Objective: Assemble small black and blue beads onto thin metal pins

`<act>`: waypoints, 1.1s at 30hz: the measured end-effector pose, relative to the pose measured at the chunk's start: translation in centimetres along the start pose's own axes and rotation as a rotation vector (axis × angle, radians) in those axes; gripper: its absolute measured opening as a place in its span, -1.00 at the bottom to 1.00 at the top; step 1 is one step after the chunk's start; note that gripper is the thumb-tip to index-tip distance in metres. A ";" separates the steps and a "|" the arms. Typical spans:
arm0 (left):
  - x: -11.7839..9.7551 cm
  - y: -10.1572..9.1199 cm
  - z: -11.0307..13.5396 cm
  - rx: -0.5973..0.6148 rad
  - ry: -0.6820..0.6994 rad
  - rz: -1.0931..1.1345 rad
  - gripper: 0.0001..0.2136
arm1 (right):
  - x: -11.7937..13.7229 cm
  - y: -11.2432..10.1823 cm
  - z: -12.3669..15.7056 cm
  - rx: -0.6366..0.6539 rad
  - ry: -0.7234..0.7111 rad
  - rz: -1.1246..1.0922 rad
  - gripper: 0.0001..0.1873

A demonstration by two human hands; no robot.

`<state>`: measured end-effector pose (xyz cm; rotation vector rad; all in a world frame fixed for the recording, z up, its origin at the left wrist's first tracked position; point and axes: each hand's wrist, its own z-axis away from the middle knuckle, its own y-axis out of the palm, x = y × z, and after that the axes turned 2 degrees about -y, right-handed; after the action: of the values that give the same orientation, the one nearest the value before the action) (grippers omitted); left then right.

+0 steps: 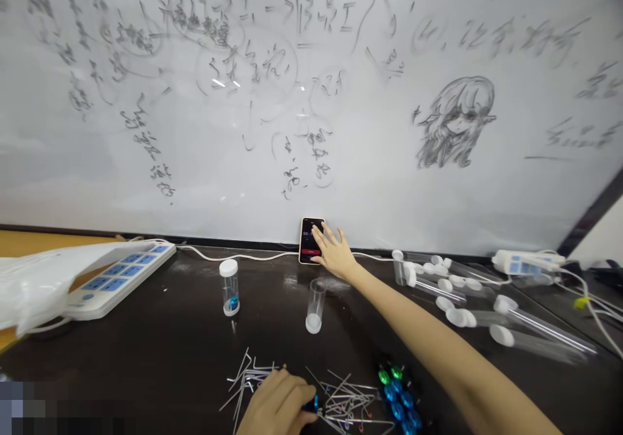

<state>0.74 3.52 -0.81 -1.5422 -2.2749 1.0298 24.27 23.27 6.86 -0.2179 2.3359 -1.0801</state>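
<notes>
At six o'clock, left hand (280, 402) is pinching a bead (316, 402), probably feeling light, hard, kinda slick, best gripped by its sides; toward twelve, right hand (337, 253), fingers spread, is half-covering the phone (307, 243).

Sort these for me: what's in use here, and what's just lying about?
Seemingly in use:
- phone, under the right hand
- blue piece, in the left hand
- metal rods, beside it
- probably the beads and two standing tubes

Seemingly just lying about:
- power strip
- white bag
- tubes at right, perhaps spares
</notes>
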 end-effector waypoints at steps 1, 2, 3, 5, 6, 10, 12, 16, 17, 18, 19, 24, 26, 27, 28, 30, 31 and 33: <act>-0.1 -0.1 0.0 0.002 -0.004 -0.002 -0.88 | 0.0 -0.3 0.1 -0.012 0.006 -0.005 -0.30; -0.1 -0.3 -0.1 0.003 -0.012 -0.002 -0.88 | -0.1 -0.7 0.3 -0.027 0.020 -0.010 -0.32; -0.3 -0.4 -0.1 -0.001 -0.019 0.001 -0.88 | -0.1 -1.3 0.7 -0.043 0.050 -0.015 -0.33; -0.5 -0.6 -0.3 -0.017 -0.023 0.015 -0.87 | -0.4 -2.7 1.6 -0.077 0.152 -0.024 -0.38; -0.5 -0.6 -0.3 -0.030 -0.021 0.021 -0.87 | -0.5 -3.5 2.1 -0.086 0.201 -0.029 -0.39; -0.6 -0.2 -0.1 -0.052 0.002 0.048 -0.85 | -1.1 -5.9 3.8 -0.072 0.216 -0.054 -0.46; -0.6 -0.1 0.1 -0.031 -0.007 0.054 -0.85 | -1.0 -6.8 4.2 -0.047 0.182 -0.094 -0.50; -0.8 -0.4 0.2 0.006 -0.028 0.041 -0.86 | 1.4 -9.8 5.6 -0.101 0.276 -0.304 -0.56; -0.8 -0.5 0.1 -0.002 -0.025 0.037 -0.86 | 2.6 -11.0 6.4 -0.145 0.308 -0.396 -0.58; -0.8 -0.6 0.0 -0.013 -0.021 0.036 -0.86 | 4.1 -12.3 7.5 -0.182 0.327 -0.502 -0.60; -0.9 -0.7 -0.1 -0.015 -0.017 0.039 -0.86 | 5.7 -13.7 8.8 -0.198 0.335 -0.613 -0.62; -1.4 -1.1 -0.2 0.052 -0.015 0.085 -0.84 | 14.2 -18.3 15.4 -0.086 0.275 -0.993 -0.68; -1.6 -1.3 -0.1 0.103 -0.038 0.102 -0.83 | 16.4 -18.4 16.7 -0.125 0.284 -1.051 -0.69; -1.7 -1.3 0.0 0.130 -0.056 0.106 -0.82 | 17.1 -18.2 17.0 -0.143 0.311 -1.059 -0.71; -1.7 -1.4 0.1 0.149 -0.069 0.106 -0.81 | 17.6 -17.9 17.1 -0.149 0.356 -1.065 -0.72; -1.7 -1.5 0.3 0.151 -0.083 0.098 -0.82 | 18.0 -17.2 16.9 -0.158 0.469 -1.059 -0.74; -1.7 -1.6 0.3 0.145 -0.089 0.090 -0.82 | 18.0 -17.0 16.8 -0.161 0.476 -1.055 -0.75; -1.7 -1.7 0.4 0.136 -0.098 0.068 -0.83 | 17.7 -16.8 16.8 -0.143 0.480 -1.064 -0.74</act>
<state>0.04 1.46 0.40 -1.5553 -2.1761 1.2771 17.29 -5.28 3.18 -1.5303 2.7394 -1.5347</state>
